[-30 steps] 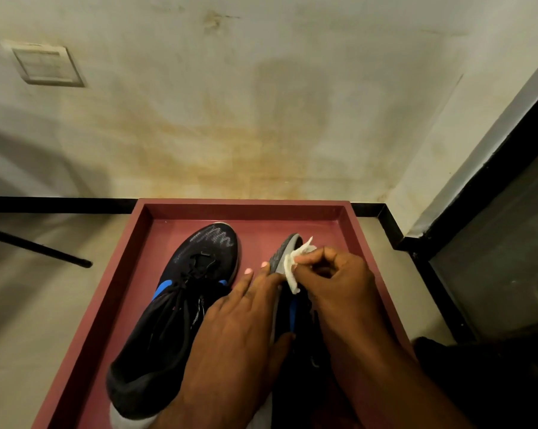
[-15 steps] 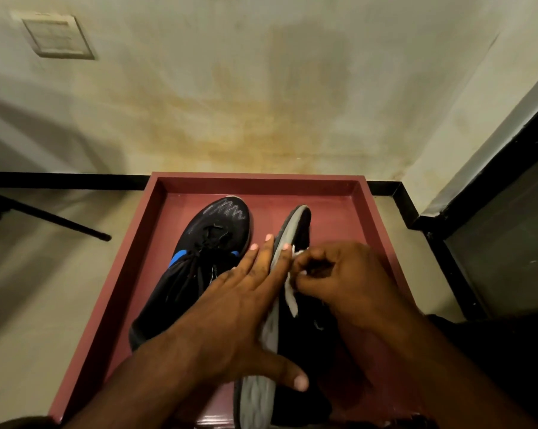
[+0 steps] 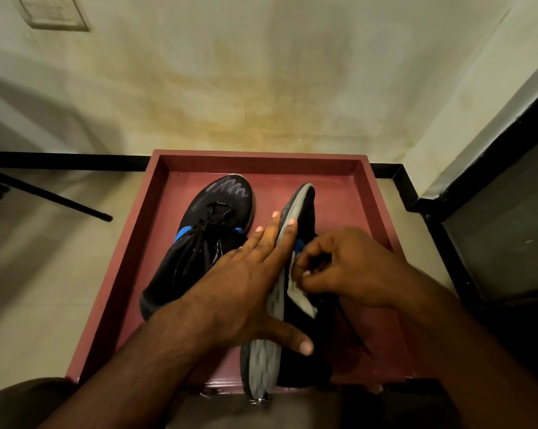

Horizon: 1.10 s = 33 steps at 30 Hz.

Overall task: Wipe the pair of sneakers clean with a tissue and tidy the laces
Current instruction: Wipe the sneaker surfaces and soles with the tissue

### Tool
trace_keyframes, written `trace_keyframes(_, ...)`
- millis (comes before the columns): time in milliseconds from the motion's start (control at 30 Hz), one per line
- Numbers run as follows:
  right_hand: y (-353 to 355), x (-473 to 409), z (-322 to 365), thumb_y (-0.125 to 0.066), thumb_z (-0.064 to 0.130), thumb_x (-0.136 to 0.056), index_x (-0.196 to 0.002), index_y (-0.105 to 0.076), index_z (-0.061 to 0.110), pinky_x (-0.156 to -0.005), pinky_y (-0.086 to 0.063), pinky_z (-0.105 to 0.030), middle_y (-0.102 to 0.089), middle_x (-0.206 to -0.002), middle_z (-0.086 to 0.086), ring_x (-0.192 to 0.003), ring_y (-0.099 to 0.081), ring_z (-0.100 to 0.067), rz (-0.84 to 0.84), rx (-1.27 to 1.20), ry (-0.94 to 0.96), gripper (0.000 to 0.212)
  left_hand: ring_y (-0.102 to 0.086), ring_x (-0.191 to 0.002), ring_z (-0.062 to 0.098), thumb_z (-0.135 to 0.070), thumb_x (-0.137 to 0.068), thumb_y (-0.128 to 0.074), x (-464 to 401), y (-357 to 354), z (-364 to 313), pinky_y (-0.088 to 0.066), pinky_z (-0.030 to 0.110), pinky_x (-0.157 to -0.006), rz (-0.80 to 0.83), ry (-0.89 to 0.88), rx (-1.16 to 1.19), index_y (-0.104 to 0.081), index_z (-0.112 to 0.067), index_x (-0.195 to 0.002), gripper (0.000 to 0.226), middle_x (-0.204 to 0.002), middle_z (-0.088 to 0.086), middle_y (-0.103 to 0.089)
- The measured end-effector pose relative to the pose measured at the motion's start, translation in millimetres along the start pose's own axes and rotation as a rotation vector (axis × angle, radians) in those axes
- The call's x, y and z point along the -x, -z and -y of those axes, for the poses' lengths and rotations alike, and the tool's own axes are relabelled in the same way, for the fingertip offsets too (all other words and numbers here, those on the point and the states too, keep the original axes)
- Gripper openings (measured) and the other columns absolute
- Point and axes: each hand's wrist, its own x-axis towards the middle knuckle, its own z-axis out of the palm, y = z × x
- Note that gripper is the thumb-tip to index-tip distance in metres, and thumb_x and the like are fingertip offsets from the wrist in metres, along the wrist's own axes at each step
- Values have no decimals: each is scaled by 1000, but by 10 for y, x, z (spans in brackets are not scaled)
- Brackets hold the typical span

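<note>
Two black sneakers with blue accents lie in a dark red tray. The left sneaker rests upright, its black laces loose. The right sneaker is tipped on its side, so its grey sole faces left. My left hand lies flat against that sole, fingers spread and thumb across it. My right hand pinches a white tissue against the shoe's black upper, just right of the sole edge.
The tray sits on a pale floor against a stained wall. A thin black rod lies on the floor at left. A dark framed panel stands at right. Black skirting runs behind the tray.
The tissue and my right hand have moved from the shoe's toe back toward its middle. My left hand slid back along the sole. The view has shifted, showing more of the tray's near side.
</note>
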Motion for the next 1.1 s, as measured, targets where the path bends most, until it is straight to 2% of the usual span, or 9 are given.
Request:
trace_keyframes(100, 32, 73, 25, -84, 9, -80, -89, -83, 20, -78, -62, -22, -80, -85, 10, -78, -76, -5, 175, -53, -30, 14, 26, -154, 14, -90, -54, -69, -23, -18, 3, -10, 49, -129, -13, -16, -11, 38, -39, -150, 153, -162, -12, 39)
trace_keyframes(300, -55, -152, -99, -81, 14, -83, -90, -81, 29, -64, -51, -8, -74, -85, 14, -72, -69, 3, -462, 62, 60, 17, 24, -155, 15, -91, -55, -69, -19, -6, 7, -12, 50, -129, -21, -23, 6, 40, -43, -148, 151, -160, -14, 42)
trace_keyframes(433, 47, -3, -45, -83, 6, -80, -87, -82, 20, -69, -53, -10, -78, -78, 11, -73, -72, 2, 121, -51, -17, 16, 23, -155, 15, -89, -55, -71, -6, -27, 1, -14, 50, -128, -12, -15, 11, 40, -44, -147, 151, -159, -16, 43)
trace_keyframes(500, 53, 62, -21, -82, 4, -81, -89, -83, 15, -76, -59, -19, -80, -84, 6, -77, -75, -4, 251, -117, -21, 13, 20, -156, 15, -88, -56, -72, -15, -30, -7, -14, 50, -128, -11, -15, 10, 39, -42, -148, 152, -159, -14, 42)
trace_keyframes(567, 13, -5, -68, -82, 8, -81, -89, -83, 20, -76, -58, -19, -80, -83, 8, -77, -75, -2, 50, -100, -15, 14, 19, -156, 16, -89, -55, -71, -27, -27, -5, -15, 50, -128, -13, -22, -2, 39, -41, -149, 152, -161, -12, 41)
trace_keyframes(667, -51, -229, -197, -80, 16, -83, -88, -81, 27, -70, -58, -17, -77, -80, 13, -74, -72, 3, -518, -35, 2, 12, 21, -156, 16, -90, -55, -71, -34, -27, -3, -16, 51, -128, -26, -38, 10, 40, -42, -148, 152, -160, -13, 42)
trace_keyframes(733, -76, -321, -194, -79, 13, -84, -87, -81, 24, -66, -57, -16, -76, -78, 11, -71, -72, 2, -638, -117, 30, 11, 21, -155, 14, -88, -56, -71, -16, -28, -16, -16, 51, -128, -34, -40, 16, 40, -41, -148, 152, -159, -13, 43)
trace_keyframes(933, 54, -50, -111, -83, 11, -80, -89, -83, 19, -80, -62, -28, -81, -86, 5, -81, -77, -9, 108, -95, -76, 12, 7, -158, 14, -82, -58, -77, -10, -27, -34, -23, 47, -127, -35, -43, 56, 39, -42, -149, 152, -158, -17, 44)
trace_keyframes(1100, -41, -270, -246, -79, 26, -75, -83, -80, 27, -78, -63, -36, -79, -80, 9, -76, -76, -8, -439, -185, -115, 8, 12, -156, 10, -81, -58, -77, -37, -35, -61, -18, 41, -128, -31, -44, 29, 38, -38, -150, 153, -157, -15, 47)
